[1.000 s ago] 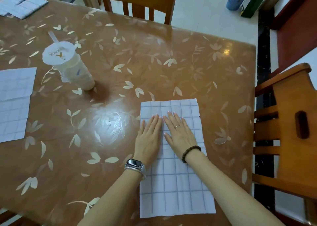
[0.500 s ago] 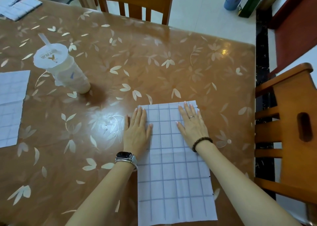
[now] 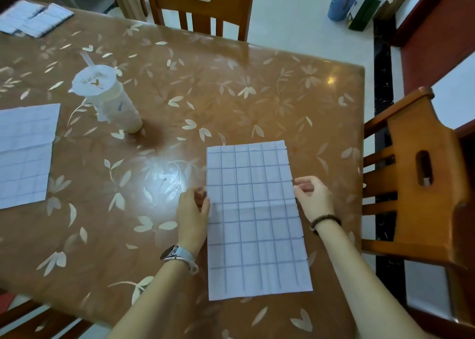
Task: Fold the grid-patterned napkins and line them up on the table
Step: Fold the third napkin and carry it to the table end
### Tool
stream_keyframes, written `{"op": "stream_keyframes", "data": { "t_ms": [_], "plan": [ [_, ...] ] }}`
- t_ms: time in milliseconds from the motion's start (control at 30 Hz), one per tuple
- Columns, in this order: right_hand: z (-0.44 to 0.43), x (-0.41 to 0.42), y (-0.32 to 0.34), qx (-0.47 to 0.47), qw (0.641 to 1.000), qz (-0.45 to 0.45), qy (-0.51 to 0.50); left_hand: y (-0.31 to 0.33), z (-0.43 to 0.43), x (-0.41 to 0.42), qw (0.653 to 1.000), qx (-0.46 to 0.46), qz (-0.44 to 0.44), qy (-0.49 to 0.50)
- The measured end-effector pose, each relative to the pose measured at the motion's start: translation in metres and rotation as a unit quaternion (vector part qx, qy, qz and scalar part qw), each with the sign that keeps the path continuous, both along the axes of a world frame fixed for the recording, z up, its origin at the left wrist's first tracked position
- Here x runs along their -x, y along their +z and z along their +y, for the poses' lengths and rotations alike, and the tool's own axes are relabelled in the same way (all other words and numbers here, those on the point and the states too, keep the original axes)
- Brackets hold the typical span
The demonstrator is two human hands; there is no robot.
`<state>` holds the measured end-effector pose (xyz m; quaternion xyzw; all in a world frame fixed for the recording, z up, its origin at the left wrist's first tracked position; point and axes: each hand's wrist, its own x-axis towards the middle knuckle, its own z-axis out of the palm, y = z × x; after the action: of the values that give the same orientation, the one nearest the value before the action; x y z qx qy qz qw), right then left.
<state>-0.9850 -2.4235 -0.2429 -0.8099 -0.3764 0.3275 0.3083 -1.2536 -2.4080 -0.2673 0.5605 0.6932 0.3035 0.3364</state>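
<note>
Pinched the grid-patterned napkin (image 3: 254,223) at its left edge with left hand (image 3: 191,215); curled right hand (image 3: 314,197) at right edge, grip unclear. Looked light, limp; best taken by edges.

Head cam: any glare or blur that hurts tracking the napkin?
Head view: bright glare patch on the table just left of the napkin, not on it; grid lines read crisp; left hand and right hand slightly motion-blurred; wide-angle bowing toward the frame edges.
</note>
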Motion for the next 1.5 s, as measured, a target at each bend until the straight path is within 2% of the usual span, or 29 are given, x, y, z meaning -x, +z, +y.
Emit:
{"op": "stream_keyframes", "data": {
  "t_ms": [200,500,667,1067,1200,1367,1500],
  "plan": [
    [-0.031,-0.003,-0.002,0.054,0.994,0.086,-0.044,0.007,-0.023,0.001,0.995,0.07,-0.057,0.048],
    [-0.041,0.004,0.001,0.079,0.99,0.102,-0.051,0.017,-0.029,-0.003,0.981,0.132,-0.111,0.09],
    [-0.044,0.005,0.001,0.1,0.984,0.138,-0.047,0.017,-0.033,0.0,0.971,0.157,-0.148,0.101],
    [-0.043,-0.002,-0.008,0.137,0.979,0.149,-0.036,0.022,-0.031,0.001,0.972,0.186,-0.123,0.078],
    [-0.042,-0.001,-0.009,0.135,0.973,0.182,-0.038,0.019,-0.032,0.006,0.971,0.184,-0.127,0.09],
    [-0.045,0.006,-0.008,0.109,0.964,0.236,-0.053,0.018,-0.032,0.011,0.953,0.195,-0.191,0.129],
    [-0.047,0.009,-0.006,0.082,0.96,0.265,-0.04,0.027,-0.036,0.015,0.946,0.168,-0.242,0.137]
  ]
}}
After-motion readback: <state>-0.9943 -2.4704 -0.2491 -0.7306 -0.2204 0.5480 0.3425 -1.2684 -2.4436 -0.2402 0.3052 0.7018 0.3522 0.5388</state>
